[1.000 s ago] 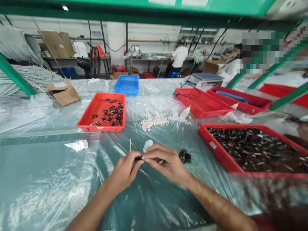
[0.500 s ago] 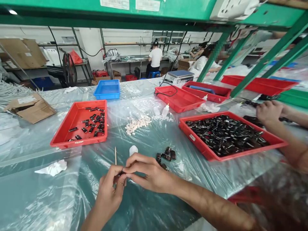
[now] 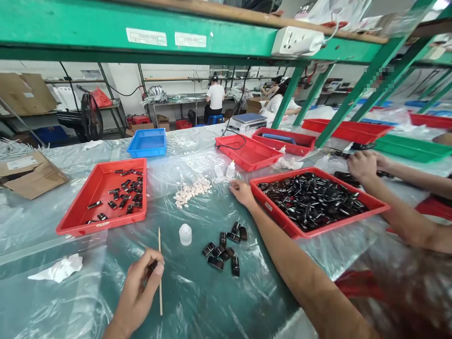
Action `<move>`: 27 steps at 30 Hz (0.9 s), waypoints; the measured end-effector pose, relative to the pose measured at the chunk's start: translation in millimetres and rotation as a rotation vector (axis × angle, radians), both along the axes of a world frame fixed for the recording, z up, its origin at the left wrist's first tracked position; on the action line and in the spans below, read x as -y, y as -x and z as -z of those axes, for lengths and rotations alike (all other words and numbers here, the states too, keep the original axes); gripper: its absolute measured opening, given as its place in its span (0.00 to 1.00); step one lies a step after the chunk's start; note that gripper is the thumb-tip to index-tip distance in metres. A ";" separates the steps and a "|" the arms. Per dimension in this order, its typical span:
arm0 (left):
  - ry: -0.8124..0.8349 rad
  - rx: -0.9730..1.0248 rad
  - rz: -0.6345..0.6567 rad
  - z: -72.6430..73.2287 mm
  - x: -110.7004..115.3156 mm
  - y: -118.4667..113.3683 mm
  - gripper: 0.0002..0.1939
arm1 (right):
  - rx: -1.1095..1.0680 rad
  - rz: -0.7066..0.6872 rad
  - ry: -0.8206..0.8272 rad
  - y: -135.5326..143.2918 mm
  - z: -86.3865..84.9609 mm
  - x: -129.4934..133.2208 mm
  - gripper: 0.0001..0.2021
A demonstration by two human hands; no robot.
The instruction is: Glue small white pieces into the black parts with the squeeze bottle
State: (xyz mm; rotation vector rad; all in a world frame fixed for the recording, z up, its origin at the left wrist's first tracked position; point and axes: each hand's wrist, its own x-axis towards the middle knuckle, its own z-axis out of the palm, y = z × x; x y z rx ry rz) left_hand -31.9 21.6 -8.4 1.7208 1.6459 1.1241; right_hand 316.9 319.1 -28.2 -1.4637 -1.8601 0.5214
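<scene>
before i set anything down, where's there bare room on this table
Nearest the camera, right of the wooden stick and below the loose black pieces. Another patch lies between the left red tray, white chips and translucent cup. Crowded: around the right hand, by chips, bottle and full red tray.

One wooden stick, one white cap, loose black pieces (nine or so)

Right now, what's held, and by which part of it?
Left hand: a small black piece, mostly covered by the fingers; gripped part unclear. Right hand: can't tell.
</scene>
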 end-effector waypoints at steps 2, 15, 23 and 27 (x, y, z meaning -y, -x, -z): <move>0.093 0.159 0.020 5.9 2.4 -1.4 0.09 | 0.027 0.055 0.051 -6.4 17.7 -14.0 0.19; 0.294 0.350 -0.064 15.8 7.3 -8.9 0.11 | 0.018 0.097 0.113 -2.0 38.2 -38.9 0.18; 0.286 0.357 -0.051 8.6 4.1 -11.9 0.18 | -0.245 -0.161 0.090 29.1 -21.0 28.2 0.15; 0.134 0.313 0.012 6.0 8.5 -12.0 0.16 | -0.435 -0.403 0.105 55.9 -47.3 99.8 0.17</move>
